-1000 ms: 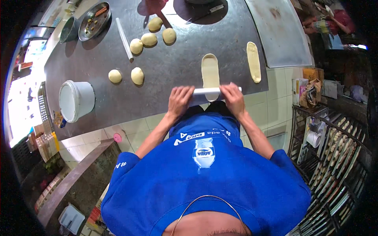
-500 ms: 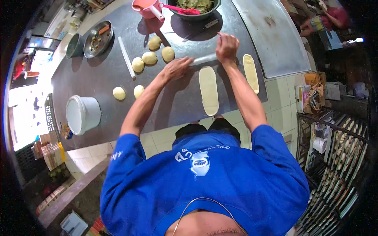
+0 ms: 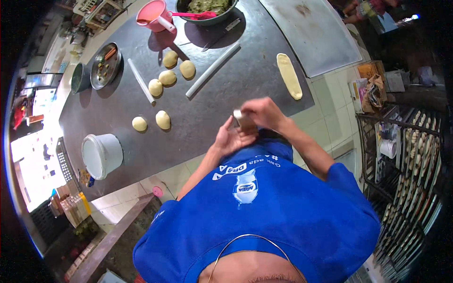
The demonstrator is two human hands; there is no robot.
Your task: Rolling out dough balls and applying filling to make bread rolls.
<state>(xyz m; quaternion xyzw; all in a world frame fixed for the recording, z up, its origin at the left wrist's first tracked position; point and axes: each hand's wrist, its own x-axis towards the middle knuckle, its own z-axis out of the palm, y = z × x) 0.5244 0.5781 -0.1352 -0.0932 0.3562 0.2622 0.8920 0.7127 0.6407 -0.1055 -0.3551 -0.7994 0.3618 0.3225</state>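
Observation:
My right hand is closed on a pale piece, apparently the flattened dough, mostly hidden by the fingers, at the table's near edge. My left hand is just below it, palm up, thumb out and fingers loosely apart. Above them a white rolling pin lies diagonally, with another thin white rod further left. Several dough balls lie between and below the rods. One long flattened dough strip lies at the right.
Around the steel table are a white bucket, steel bowl, green bowl, pink pitcher, dark basin and knife. A metal sheet adjoins it. A person is top right, a rack right.
The rolling pin has been let go and lies higher on the table. My hands have come back toward my body, and the middle dough strip has left the tabletop.

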